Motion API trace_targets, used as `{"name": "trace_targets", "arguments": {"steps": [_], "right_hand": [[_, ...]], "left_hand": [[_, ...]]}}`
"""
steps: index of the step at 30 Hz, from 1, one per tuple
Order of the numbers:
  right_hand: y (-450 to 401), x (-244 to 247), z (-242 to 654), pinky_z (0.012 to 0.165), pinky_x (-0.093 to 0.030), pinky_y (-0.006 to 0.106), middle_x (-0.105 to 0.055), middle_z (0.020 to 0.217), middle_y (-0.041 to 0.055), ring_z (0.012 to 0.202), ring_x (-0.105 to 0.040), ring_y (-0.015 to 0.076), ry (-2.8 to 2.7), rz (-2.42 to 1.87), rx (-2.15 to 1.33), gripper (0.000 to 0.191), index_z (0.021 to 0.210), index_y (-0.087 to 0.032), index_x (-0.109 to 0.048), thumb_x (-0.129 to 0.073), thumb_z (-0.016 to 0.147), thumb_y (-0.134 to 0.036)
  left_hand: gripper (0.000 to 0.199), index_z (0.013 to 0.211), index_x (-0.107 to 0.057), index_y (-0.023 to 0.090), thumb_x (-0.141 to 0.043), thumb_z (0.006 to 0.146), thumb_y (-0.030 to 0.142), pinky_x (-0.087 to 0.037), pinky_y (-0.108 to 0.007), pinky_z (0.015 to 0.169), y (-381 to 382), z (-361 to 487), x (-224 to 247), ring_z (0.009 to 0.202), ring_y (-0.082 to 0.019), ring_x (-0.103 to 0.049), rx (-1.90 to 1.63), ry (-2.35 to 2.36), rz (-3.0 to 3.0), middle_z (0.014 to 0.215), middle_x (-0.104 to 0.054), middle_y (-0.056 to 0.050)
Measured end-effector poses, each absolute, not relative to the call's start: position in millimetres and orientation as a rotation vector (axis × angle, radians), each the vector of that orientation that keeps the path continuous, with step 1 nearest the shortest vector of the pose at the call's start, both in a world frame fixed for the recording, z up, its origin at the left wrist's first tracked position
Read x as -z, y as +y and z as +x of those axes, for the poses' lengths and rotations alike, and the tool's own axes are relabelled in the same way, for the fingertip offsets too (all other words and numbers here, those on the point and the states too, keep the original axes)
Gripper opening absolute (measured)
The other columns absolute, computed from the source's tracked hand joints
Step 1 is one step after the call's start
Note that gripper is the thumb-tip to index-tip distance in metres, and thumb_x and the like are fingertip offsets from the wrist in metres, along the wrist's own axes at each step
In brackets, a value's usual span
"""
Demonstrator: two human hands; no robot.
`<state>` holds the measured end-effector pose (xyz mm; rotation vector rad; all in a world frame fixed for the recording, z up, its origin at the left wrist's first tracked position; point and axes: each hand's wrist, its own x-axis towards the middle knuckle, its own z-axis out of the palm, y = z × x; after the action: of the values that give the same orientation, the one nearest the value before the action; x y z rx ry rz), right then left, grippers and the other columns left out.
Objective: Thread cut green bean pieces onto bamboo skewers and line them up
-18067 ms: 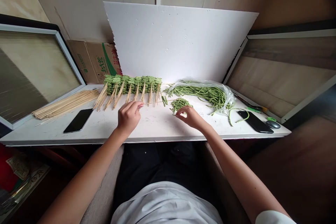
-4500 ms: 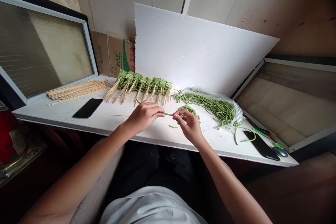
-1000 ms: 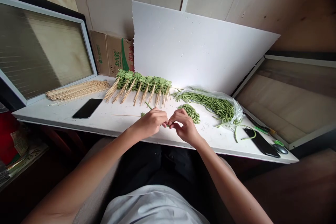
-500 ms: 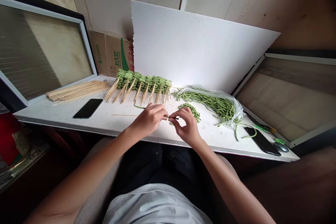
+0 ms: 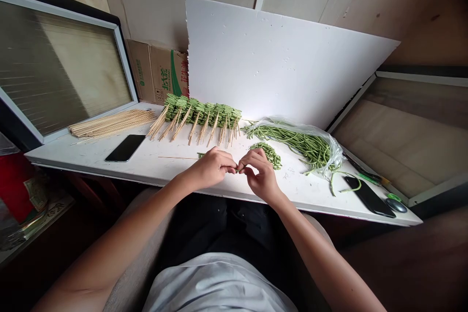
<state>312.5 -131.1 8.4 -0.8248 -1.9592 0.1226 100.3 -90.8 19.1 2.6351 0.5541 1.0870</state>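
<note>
My left hand and my right hand meet over the table's front, fingertips pinched around a small green bean piece, mostly hidden. Just behind my right hand lies a pile of cut bean pieces. A thin skewer lies left of my left hand, with a bit of green bean at its right end. Farther back, bean-loaded skewers are stacked in a row, sticks pointing forward. Long green beans fill a clear plastic bag at the right.
Bare skewers lie at the left, near a black phone. Another dark phone and a grey round object are at the right. A cardboard box and a white board stand behind the white table.
My fingertips have come closer together, and less of the bean between them shows. The green piece behind my left hand appears shorter. The whole view has shifted slightly.
</note>
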Motion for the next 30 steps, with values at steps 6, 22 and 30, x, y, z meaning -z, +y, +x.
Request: {"name": "trace_targets", "arguments": {"steps": [6,22,30], "right_hand": [[-129,-16,320,0.088,-0.051,0.046,-0.074,0.088,0.0053,0.095,-0.061,0.0264,-2.143,-0.781,-0.310,0.027,0.088,-0.027,-0.076,-0.057,0.099,-0.010],[-63,65,369,0.087,-0.047,0.044,-0.071,0.086,0.0102,0.093,-0.054,0.0289,-2.035,-1.345,-0.120,0.042,0.093,-0.025,-0.088,-0.064,0.100,-0.059],[-67,54,366,0.092,-0.046,0.046,-0.075,0.093,0.0151,0.100,-0.057,0.0327,-2.024,-1.387,-0.268,0.070,0.097,-0.021,-0.086,-0.037,0.106,-0.070]], "left_hand": [[0.032,0.079,-0.078,0.022,-0.056,0.088,0.000,-0.053,-0.036,0.095,-85,93,-22,0.074,-0.015,-0.072,-1.008,0.531,2.634,0.077,-0.077,0.000],[0.034,0.119,-0.079,0.019,-0.048,0.108,0.024,-0.054,-0.032,0.080,-70,76,-18,0.087,-0.021,-0.068,-0.967,0.835,2.719,0.099,-0.069,-0.009],[0.047,0.143,-0.068,0.022,-0.040,0.105,0.016,-0.056,-0.031,0.088,-64,71,-12,0.099,-0.021,-0.069,-0.774,0.912,2.675,0.115,-0.065,-0.010]]}}
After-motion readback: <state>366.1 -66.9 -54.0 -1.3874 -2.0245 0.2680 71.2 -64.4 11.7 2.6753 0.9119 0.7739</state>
